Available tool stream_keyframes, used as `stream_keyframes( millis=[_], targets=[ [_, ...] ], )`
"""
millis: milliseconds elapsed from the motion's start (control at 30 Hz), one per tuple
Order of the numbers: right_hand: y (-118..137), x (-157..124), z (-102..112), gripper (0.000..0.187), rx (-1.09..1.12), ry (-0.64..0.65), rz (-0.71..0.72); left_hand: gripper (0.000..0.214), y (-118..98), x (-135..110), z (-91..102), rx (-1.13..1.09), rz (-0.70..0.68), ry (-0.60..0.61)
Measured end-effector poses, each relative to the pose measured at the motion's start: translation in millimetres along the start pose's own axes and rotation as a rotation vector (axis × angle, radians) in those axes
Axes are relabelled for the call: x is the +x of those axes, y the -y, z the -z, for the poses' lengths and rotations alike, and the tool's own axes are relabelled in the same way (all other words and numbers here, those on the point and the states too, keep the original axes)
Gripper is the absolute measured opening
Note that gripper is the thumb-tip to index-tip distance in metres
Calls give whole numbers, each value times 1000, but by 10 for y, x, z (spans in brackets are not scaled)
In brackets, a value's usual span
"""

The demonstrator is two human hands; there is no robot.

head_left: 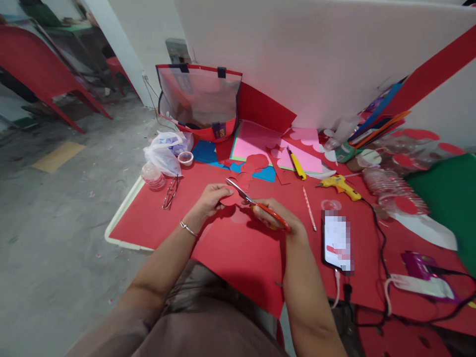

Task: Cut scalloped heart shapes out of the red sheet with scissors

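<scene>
My left hand (212,199) pinches a small piece of red paper (229,198) above the table. In my right hand (273,214) is a pair of scissors (274,216) with orange handles, its blades pointing up and left across the top of the paper. Just beyond the blades lie several red paper circles (257,161). A clear round plastic lid (241,215) rests below my hands on a large red sheet (241,253), which hangs over the table's near edge. Whether the blades are fully closed is hard to make out.
Right of my hands are a pencil (309,208), a phone (336,240), a yellow glue gun (340,186) with its cord, and stacked clear lids (394,188). A yellow cutter (296,163) lies on pink paper (256,141). Eyeglasses (170,192) and a bag (201,101) stand left.
</scene>
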State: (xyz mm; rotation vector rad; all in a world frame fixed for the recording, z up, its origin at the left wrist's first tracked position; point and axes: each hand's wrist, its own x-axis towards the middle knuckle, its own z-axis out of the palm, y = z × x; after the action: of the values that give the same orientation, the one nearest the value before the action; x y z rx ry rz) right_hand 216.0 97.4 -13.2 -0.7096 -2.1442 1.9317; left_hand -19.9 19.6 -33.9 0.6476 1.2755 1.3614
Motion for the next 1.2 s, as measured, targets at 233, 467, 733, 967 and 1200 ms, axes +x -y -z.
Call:
stream_keyframes(
  millis=[233, 467, 733, 967, 1200],
  targets=[
    [39, 25, -73, 62, 95, -143, -7, 32, 10, -13, -7, -8, -26, 43],
    [-65, 248, -181, 62, 151, -590, 88, 56, 84, -25, -57, 90, -172, 87],
    [-148, 420, -291, 59, 169, -672, 97, 48, 225, -7, -164, 303, -170, 89],
    [-239, 520, -304, 58, 293, -635, -19, 50, 234, 21, -242, 275, -66, 6],
    [-280, 554, -310, 63, 372, -625, -22, 51, 250, 34, -252, 261, -119, -56]
  ],
)
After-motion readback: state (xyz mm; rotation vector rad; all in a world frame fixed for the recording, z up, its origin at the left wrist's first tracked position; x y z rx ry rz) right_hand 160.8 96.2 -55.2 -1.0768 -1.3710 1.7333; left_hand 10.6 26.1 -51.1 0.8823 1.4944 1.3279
